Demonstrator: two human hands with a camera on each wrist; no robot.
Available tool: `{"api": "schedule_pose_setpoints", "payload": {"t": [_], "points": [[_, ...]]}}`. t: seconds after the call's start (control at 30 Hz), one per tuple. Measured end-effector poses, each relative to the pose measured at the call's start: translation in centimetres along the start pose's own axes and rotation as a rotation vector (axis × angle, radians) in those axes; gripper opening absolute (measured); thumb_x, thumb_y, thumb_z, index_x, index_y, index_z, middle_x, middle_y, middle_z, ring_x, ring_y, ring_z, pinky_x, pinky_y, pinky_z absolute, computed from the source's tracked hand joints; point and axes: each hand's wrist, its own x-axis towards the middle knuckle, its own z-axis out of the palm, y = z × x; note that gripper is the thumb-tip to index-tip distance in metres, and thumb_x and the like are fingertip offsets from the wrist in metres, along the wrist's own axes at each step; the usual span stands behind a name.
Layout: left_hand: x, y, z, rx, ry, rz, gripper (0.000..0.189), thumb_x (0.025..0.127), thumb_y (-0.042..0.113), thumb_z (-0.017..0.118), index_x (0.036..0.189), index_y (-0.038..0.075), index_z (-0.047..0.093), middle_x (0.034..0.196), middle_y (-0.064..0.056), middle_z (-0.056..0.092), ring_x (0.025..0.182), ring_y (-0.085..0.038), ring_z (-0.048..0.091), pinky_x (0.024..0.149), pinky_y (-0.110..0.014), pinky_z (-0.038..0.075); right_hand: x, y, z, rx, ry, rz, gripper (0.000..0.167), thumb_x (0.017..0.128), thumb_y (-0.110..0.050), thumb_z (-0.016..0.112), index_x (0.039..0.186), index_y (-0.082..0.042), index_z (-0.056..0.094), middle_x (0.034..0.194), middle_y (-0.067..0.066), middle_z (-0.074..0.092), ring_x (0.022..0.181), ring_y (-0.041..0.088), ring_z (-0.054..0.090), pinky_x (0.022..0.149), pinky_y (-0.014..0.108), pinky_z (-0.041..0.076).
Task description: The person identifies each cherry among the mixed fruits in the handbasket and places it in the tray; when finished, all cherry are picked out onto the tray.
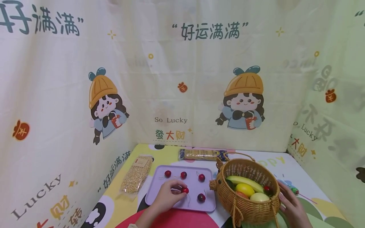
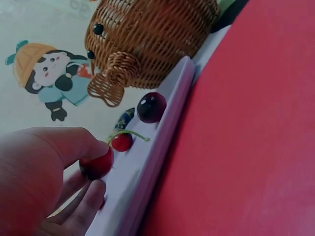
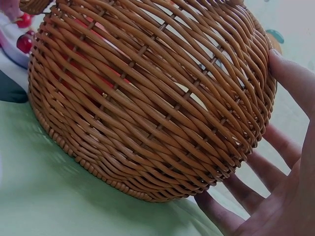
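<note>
My left hand (image 1: 168,195) pinches a red cherry (image 2: 97,164) between thumb and fingertips, over the lilac tray (image 1: 171,167); its thin stem shows. More cherries lie around it on the tray, among them a dark one (image 1: 201,198) near the front right and one (image 1: 168,174) at the back left. My right hand (image 1: 295,207) rests against the right side of a brown wicker basket (image 3: 152,103), its fingers fairly straight and spread along the weave. Inside the basket are a long yellow-green fruit (image 1: 245,181), a lemon (image 1: 244,189), a pale green fruit (image 1: 259,197) and a cherry (image 1: 267,190).
Left of the tray lies a clear bag of yellow kernels (image 1: 137,174). A flat packet of noodles (image 1: 199,154) lies behind the tray. To the right of the basket is a small colourful item (image 1: 293,190) with a thin pink stick. Printed curtains surround the table.
</note>
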Motion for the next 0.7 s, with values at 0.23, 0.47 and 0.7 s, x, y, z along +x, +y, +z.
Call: {"api": "schedule_pose_setpoints", "payload": {"t": [0.23,0.47,0.7], "points": [[-0.1,-0.8,-0.2,0.065,-0.003,-0.003,0.023,0.092,0.008,0.089,0.114,0.009,0.082,0.107,-0.008,0.083,0.097,-0.014,0.077,0.087,-0.021,0.062,-0.1,-0.1,0.2,0.028,-0.002,-0.015,0.049,0.12,-0.01,0.041,0.14,-0.051,0.057,0.131,-0.04,0.062,0.115,-0.016,0.062,0.082,0.023,0.062],[-0.4,-1.2,-0.3,0.112,-0.019,-0.031,0.023,0.09,0.008,0.089,0.112,0.011,0.082,0.105,-0.006,0.083,0.09,-0.009,0.072,0.081,-0.02,0.058,-0.2,-0.2,0.3,0.033,0.002,-0.02,0.049,0.12,-0.01,0.042,0.142,-0.05,0.057,0.132,-0.04,0.062,0.115,-0.016,0.061,0.082,0.023,0.062],[-0.3,-1.4,-0.5,0.112,-0.034,-0.03,0.024,0.091,0.012,0.088,0.114,0.012,0.081,0.106,-0.003,0.082,0.092,-0.007,0.074,0.083,-0.02,0.06,-0.2,-0.2,0.2,0.042,-0.012,-0.035,0.049,0.119,-0.008,0.041,0.143,-0.049,0.058,0.133,-0.039,0.063,0.117,-0.015,0.062,0.083,0.023,0.062]]}}
